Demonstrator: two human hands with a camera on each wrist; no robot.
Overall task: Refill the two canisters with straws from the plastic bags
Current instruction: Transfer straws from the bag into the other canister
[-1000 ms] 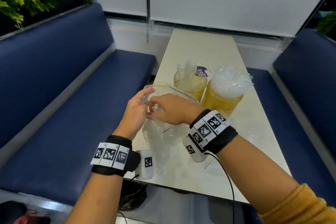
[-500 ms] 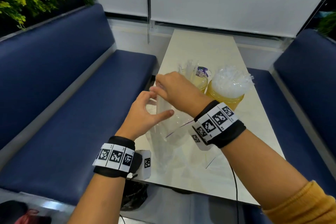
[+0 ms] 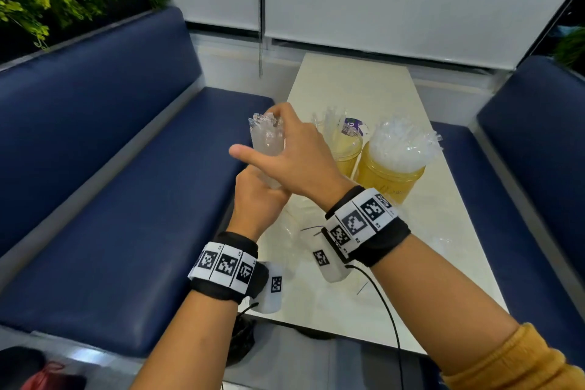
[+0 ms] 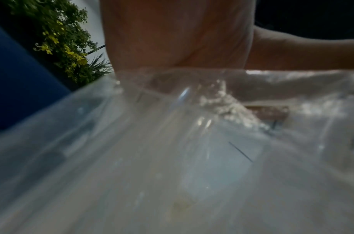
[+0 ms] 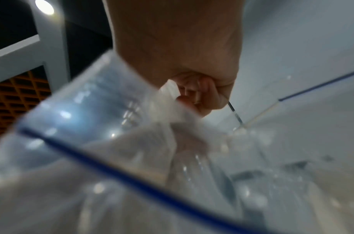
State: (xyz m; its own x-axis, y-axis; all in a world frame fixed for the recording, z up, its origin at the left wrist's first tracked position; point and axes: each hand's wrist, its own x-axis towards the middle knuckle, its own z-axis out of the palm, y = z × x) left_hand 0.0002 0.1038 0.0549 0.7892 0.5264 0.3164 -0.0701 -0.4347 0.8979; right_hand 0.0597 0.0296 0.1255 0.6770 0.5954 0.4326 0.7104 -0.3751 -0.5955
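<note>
Two yellow canisters stand mid-table. The left canister point(image 3: 343, 152) holds a few wrapped straws; the right canister point(image 3: 389, 180) is packed with straws point(image 3: 402, 142). In front of them my right hand point(image 3: 294, 152) grips the top of a bundle of clear-wrapped straws point(image 3: 267, 139), thumb sticking out to the left. Just below it my left hand point(image 3: 256, 199) is curled round the clear plastic bag point(image 3: 296, 225) at the bundle's lower part. The bag point(image 4: 172, 158) fills the left wrist view. In the right wrist view my fingers point(image 5: 200, 95) curl over straw ends, above the blue-striped bag mouth point(image 5: 92, 142).
The cream table point(image 3: 354, 82) runs away from me between two blue benches, one on the left point(image 3: 126, 199) and one on the right point(image 3: 531, 152). Crumpled clear plastic point(image 3: 443, 241) lies on the table's right side. A dark bag point(image 3: 240, 339) sits under the near edge.
My right hand has risen, drawing the straw bundle up out of the bag. My left hand, open beside the bag half a second ago, now grips it below the right hand.
</note>
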